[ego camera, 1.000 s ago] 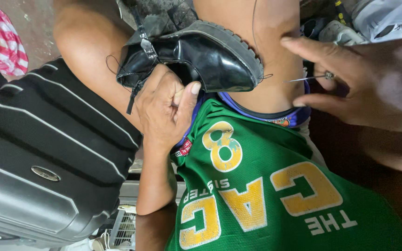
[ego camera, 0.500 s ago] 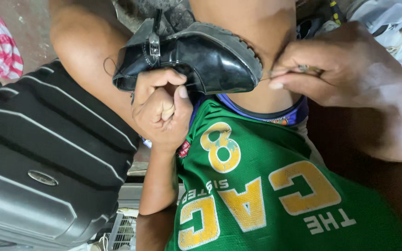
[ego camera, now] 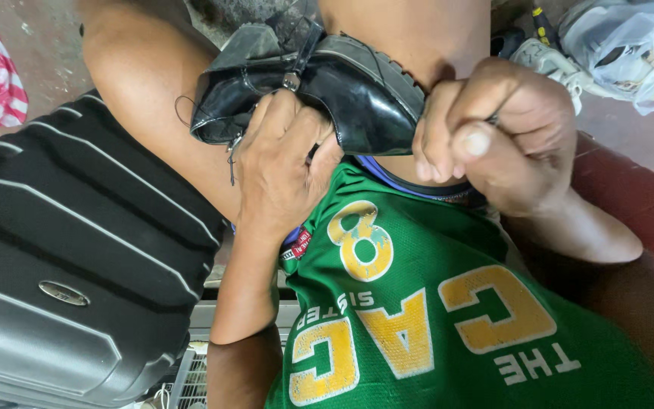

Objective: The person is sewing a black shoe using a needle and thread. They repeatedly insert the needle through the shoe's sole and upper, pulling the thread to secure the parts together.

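Head view: black shoe [ego camera: 342, 91], buckle strap, lying across the person's bare thighs above a green shirt [ego camera: 418, 318]. Left hand [ego camera: 281, 163] clasps its side; right hand [ego camera: 497, 132], grip pressed together, at its toe. Grey suitcase [ego camera: 62, 288] beside.

Soft even daylight, glossy glare on the black shoe [ego camera: 357, 91], sharp focus, faint shadows

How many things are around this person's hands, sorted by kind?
Black shoes: 1
Hands, left and right: 2
Dark ribbed suitcases: 1
Clear plastic bags: 1
Light sneakers: 1
Total: 6
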